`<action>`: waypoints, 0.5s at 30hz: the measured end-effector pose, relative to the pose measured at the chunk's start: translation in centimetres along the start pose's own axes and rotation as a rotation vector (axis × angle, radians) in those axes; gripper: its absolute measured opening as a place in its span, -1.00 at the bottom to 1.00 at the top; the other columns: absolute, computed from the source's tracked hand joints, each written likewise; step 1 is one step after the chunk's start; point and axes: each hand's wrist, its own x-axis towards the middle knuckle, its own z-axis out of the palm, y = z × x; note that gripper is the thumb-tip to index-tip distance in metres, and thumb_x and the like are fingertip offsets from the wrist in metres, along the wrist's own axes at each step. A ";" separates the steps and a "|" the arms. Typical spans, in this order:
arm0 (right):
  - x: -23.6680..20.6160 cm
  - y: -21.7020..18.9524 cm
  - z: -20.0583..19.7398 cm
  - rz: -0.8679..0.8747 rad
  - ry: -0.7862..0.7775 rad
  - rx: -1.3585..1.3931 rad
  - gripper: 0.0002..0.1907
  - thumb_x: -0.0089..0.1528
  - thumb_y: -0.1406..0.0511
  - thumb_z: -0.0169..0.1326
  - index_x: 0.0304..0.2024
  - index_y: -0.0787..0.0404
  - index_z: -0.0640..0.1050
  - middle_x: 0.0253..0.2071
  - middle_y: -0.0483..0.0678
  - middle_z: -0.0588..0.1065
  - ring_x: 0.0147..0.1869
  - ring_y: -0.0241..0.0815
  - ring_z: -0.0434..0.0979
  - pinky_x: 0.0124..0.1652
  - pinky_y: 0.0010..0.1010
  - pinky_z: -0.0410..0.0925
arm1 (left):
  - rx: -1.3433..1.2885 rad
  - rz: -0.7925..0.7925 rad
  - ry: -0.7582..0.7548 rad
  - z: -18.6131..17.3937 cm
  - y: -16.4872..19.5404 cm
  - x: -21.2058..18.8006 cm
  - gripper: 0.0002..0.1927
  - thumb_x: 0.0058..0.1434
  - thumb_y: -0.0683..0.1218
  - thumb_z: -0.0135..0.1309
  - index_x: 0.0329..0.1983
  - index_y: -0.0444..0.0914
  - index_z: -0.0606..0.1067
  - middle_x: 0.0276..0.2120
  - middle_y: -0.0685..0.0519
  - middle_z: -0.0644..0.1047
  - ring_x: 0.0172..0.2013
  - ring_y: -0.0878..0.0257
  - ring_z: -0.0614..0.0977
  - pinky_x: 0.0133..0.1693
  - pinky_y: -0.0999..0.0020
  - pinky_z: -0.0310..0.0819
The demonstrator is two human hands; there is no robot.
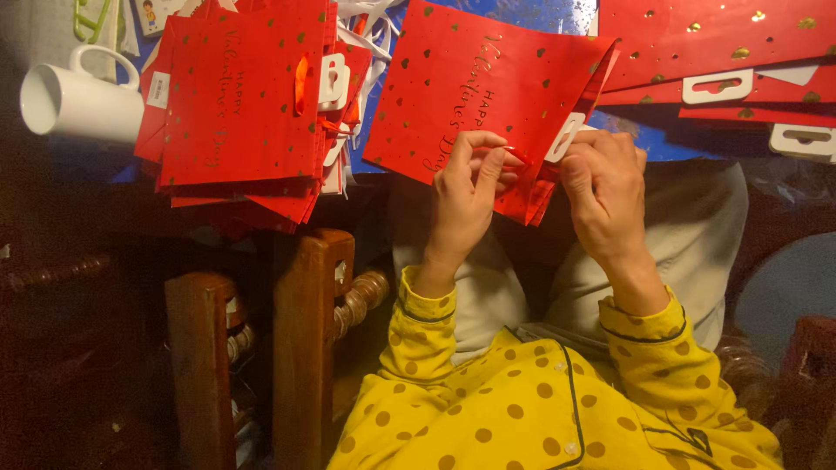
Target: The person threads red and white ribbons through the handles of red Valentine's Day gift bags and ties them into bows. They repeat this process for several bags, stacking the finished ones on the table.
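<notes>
A flat red paper gift bag point(475, 87) with gold hearts and gold lettering lies tilted in front of me. My left hand point(466, 196) pinches a thin red ribbon at the bag's lower edge between thumb and fingers. My right hand point(605, 187) grips the same corner of the bag, right next to a white plastic handle tab point(566, 137). Both wrists come out of yellow polka-dot sleeves.
A stack of similar red bags point(239, 104) lies at the left, with more red bags point(723, 52) at the upper right. A white mug point(74, 100) lies on its side at far left. A dark wooden chair frame point(305, 339) stands below the stack.
</notes>
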 end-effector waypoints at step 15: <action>1.1 -1.3 -0.8 0.068 0.038 0.007 -0.52 0.27 0.39 0.25 0.24 0.19 0.49 0.04 0.00 0.49 -0.01 -0.07 0.48 0.09 -0.29 0.32 | -0.415 0.255 0.068 0.0 1.8 -0.4 -0.85 0.54 -0.17 0.05 0.08 -0.32 0.44 -0.07 -0.12 0.64 -0.02 0.23 0.68 0.13 0.33 0.57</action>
